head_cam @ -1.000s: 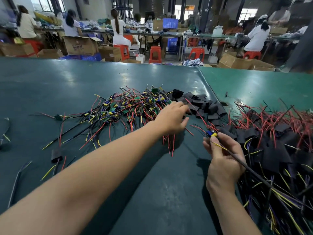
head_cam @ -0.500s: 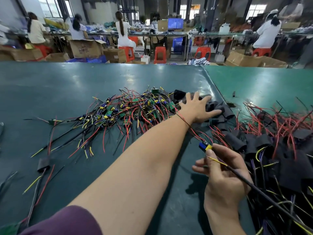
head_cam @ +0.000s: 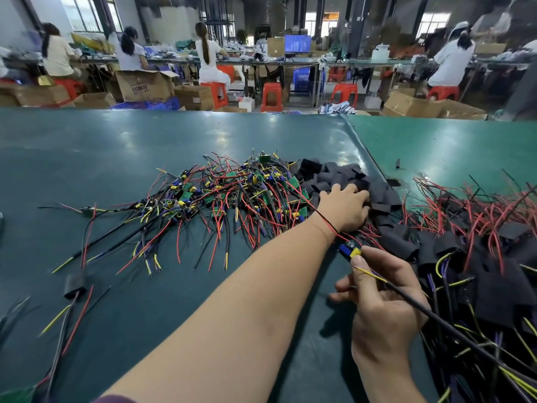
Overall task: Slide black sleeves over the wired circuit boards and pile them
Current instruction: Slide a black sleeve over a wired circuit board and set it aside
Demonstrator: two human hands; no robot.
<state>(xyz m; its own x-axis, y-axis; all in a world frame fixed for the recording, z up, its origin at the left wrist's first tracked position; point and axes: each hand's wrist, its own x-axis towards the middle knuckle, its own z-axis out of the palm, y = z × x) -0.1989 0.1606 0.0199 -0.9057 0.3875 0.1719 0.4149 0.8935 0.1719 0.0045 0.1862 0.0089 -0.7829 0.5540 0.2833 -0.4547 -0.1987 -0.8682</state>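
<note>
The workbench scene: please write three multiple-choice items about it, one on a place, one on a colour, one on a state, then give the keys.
1. Where do the empty black sleeves lie?
A. Beyond the left hand
B. At the table's near left corner
C. On a stool

2. What colour is the table?
A. White
B. Green
C. Red

3. What does the right hand hold?
A. Nothing
B. Scissors
C. A wired board

Keys: 1 A, the hand reaches onto them; 2 B, bare green surface; 3 C, fingers pinch its wires.
</note>
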